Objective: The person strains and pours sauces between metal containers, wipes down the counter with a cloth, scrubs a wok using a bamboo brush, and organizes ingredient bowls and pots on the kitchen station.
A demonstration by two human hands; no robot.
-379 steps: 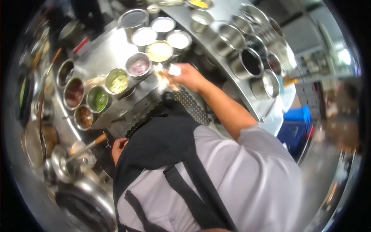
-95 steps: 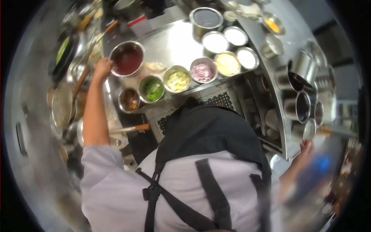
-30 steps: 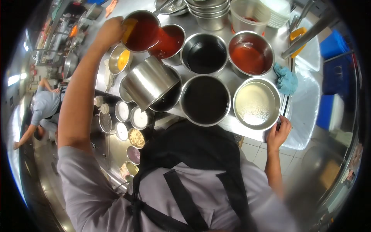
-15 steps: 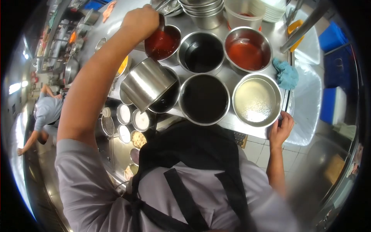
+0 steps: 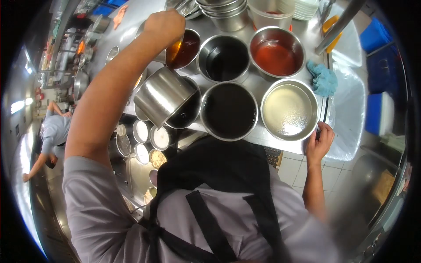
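My left hand is closed, fingers down, at the rim of a steel pot with dark red liquid. What it grips is mostly hidden; an amber, shiny surface shows just below the fingers. Under my forearm, an empty-looking steel pot lies tilted over a pot of dark liquid. My right hand curls round the front right edge of the steel table, beside a pot of pale, cloudy liquid.
Two pots of black liquid and one of orange-red liquid stand close together. Behind are stacked steel pots and a plastic tub. A blue cloth lies right. Another person works far left.
My left hand has shifted slightly at the red-liquid pot, and an amber surface now shows beneath it. The view has moved slightly. My right hand stays at the table edge.
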